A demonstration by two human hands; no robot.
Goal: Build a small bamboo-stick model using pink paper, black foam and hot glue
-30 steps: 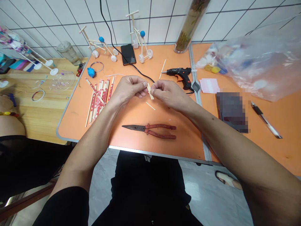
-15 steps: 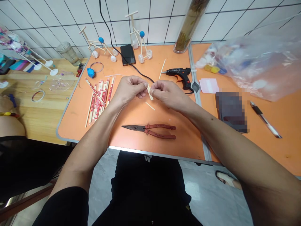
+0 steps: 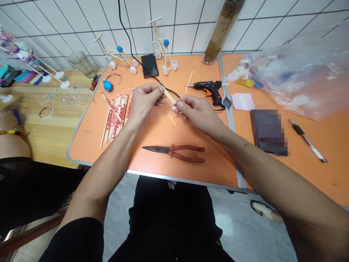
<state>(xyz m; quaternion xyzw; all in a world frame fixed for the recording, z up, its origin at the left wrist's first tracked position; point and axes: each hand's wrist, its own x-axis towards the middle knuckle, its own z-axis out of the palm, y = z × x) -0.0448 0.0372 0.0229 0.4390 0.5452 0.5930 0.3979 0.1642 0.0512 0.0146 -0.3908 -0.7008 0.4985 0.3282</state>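
Short wooden sticks point(image 3: 170, 97) lie side by side between my two hands, above the orange table. My left hand point(image 3: 149, 97) pinches their upper left end between thumb and fingers. At the lower right end, my right hand point(image 3: 192, 110) is closed on the same sticks. Under my right fingertips a small pale pink patch shows; I cannot make out what it is. A loose piece of stick point(image 3: 172, 120) lies just below my hands. Nearer the front edge rest long-nose pliers point(image 3: 173, 151) with red handles.
Red-wrapped chopsticks point(image 3: 116, 116) lie left. Behind are two stick tricycle models point(image 3: 120, 54), a phone point(image 3: 149, 66) and a corded glue gun point(image 3: 208, 87). Right are pink paper notes point(image 3: 242, 101), a pen point(image 3: 308, 141) and a plastic bag point(image 3: 294, 80). Another person's arm point(image 3: 12, 140) rests at far left.
My hands have moved apart, and the sticks between them now slant down to the right with more of their length showing. My left hand is slightly higher and my right slightly lower.
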